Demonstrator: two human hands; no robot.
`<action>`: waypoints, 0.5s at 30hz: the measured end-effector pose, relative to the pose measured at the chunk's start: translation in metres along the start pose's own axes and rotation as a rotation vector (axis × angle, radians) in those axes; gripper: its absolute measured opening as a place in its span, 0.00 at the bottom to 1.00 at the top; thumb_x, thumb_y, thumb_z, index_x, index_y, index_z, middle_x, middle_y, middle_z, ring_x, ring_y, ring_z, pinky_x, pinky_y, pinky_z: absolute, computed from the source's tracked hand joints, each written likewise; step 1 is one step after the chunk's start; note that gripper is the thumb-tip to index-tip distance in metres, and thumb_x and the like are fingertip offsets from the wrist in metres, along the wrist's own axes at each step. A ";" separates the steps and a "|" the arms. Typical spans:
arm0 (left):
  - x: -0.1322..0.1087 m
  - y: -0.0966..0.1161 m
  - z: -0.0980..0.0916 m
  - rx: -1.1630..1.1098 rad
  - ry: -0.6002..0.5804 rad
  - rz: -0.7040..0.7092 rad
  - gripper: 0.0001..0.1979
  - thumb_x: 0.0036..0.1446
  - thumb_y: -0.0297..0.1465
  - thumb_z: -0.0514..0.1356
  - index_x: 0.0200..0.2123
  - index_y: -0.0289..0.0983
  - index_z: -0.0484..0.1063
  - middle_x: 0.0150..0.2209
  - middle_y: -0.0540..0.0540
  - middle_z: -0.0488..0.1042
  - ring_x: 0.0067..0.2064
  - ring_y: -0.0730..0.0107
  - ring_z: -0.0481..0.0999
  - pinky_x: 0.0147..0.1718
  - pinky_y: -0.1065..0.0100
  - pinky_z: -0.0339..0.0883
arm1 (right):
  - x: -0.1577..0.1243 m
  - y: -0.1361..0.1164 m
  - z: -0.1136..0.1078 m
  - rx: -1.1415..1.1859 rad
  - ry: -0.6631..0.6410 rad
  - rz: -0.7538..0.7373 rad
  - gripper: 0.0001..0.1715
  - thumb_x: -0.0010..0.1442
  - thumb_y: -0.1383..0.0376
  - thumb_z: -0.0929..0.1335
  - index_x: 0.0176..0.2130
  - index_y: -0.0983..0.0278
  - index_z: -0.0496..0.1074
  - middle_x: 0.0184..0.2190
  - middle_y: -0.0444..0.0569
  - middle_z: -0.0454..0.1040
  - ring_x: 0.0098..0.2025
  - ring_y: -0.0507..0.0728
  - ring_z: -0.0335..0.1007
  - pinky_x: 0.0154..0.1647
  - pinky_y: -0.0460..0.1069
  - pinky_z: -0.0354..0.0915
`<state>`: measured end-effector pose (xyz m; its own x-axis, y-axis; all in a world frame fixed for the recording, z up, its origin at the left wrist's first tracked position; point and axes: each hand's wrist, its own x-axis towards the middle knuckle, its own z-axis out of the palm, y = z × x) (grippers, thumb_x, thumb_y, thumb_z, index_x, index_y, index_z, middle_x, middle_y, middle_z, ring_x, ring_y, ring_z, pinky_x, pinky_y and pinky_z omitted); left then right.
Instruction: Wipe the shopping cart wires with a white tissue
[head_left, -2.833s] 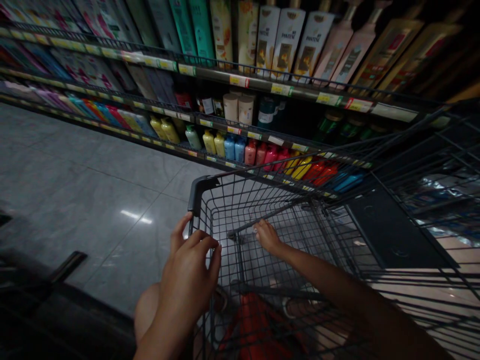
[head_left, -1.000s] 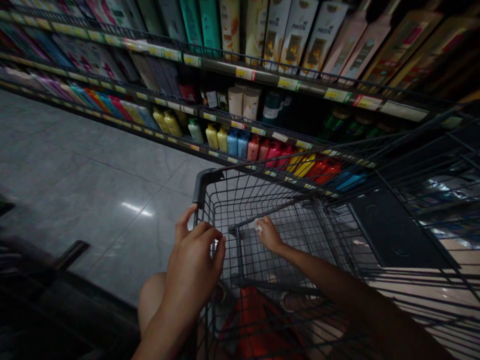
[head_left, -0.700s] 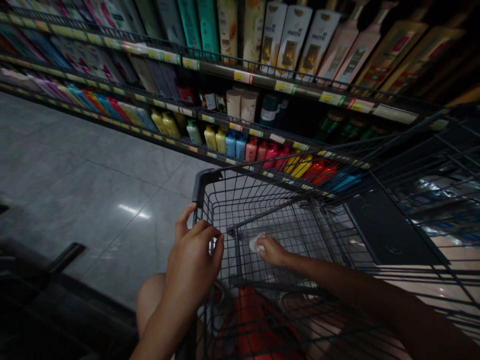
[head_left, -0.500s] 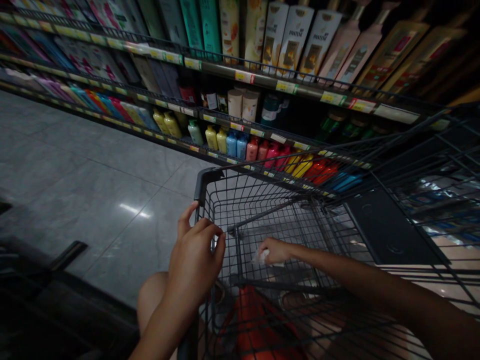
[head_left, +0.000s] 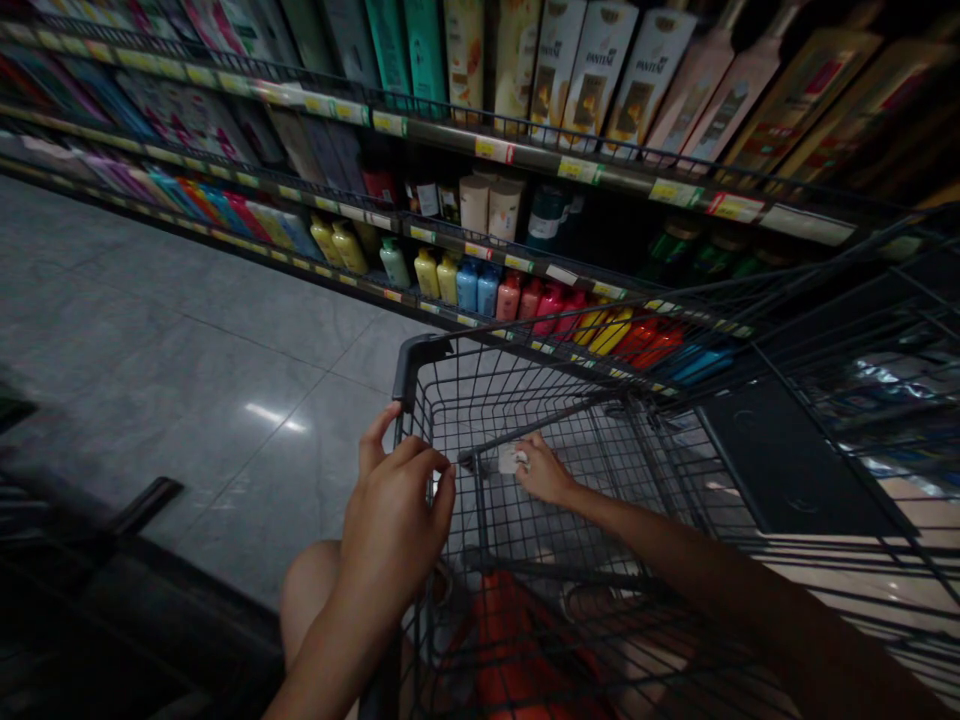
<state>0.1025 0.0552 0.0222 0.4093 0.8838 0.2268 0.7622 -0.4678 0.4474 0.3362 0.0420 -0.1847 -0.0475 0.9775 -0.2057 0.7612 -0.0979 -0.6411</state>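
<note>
A dark wire shopping cart (head_left: 420,352) stands in front of me. My left hand (head_left: 397,510) lies over its left rim, fingers curled round it, with one finger reaching along the rim to the corner piece. Inside the basket, low near its wire floor, my right hand (head_left: 545,470) holds a crumpled white wipe (head_left: 511,459). The wipe is bunched under the fingertips against the wires. Whether it is cloth or paper I cannot tell.
Store shelves (head_left: 442,130) with rows of shampoo bottles (head_left: 595,75) run across the far side. A dark flap panel (head_left: 799,455) hangs at the cart's right. Something red (head_left: 510,640) shows below the wires. Grey tiled floor (head_left: 225,340) lies to the left.
My right hand has moved up and away from me across the basket floor with the wipe, which now looks more spread out. My left hand has stayed on the rim.
</note>
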 end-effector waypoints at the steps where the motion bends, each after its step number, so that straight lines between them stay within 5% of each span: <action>1: 0.000 0.001 0.000 0.000 0.003 -0.004 0.08 0.60 0.31 0.58 0.29 0.39 0.74 0.33 0.42 0.77 0.67 0.42 0.55 0.59 0.41 0.63 | -0.004 -0.001 0.002 -0.017 -0.021 -0.033 0.18 0.52 0.75 0.67 0.43 0.64 0.72 0.46 0.51 0.66 0.49 0.57 0.66 0.55 0.51 0.65; 10: 0.001 0.005 0.000 -0.013 0.031 -0.018 0.08 0.59 0.29 0.57 0.28 0.39 0.74 0.31 0.43 0.77 0.66 0.43 0.57 0.60 0.39 0.61 | -0.005 -0.018 -0.003 -0.226 -0.205 -0.027 0.18 0.55 0.79 0.62 0.42 0.68 0.75 0.45 0.58 0.71 0.49 0.61 0.69 0.54 0.55 0.65; 15: 0.002 0.005 -0.001 -0.033 0.024 -0.026 0.08 0.59 0.28 0.58 0.28 0.39 0.74 0.32 0.42 0.77 0.66 0.42 0.57 0.59 0.40 0.64 | -0.050 -0.015 0.022 -0.230 -0.319 -0.175 0.17 0.54 0.78 0.64 0.41 0.67 0.76 0.43 0.56 0.74 0.48 0.60 0.71 0.52 0.52 0.65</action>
<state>0.1066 0.0543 0.0263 0.3770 0.8959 0.2350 0.7556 -0.4442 0.4814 0.3134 -0.0092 -0.1809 -0.3585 0.8654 -0.3501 0.8465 0.1433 -0.5127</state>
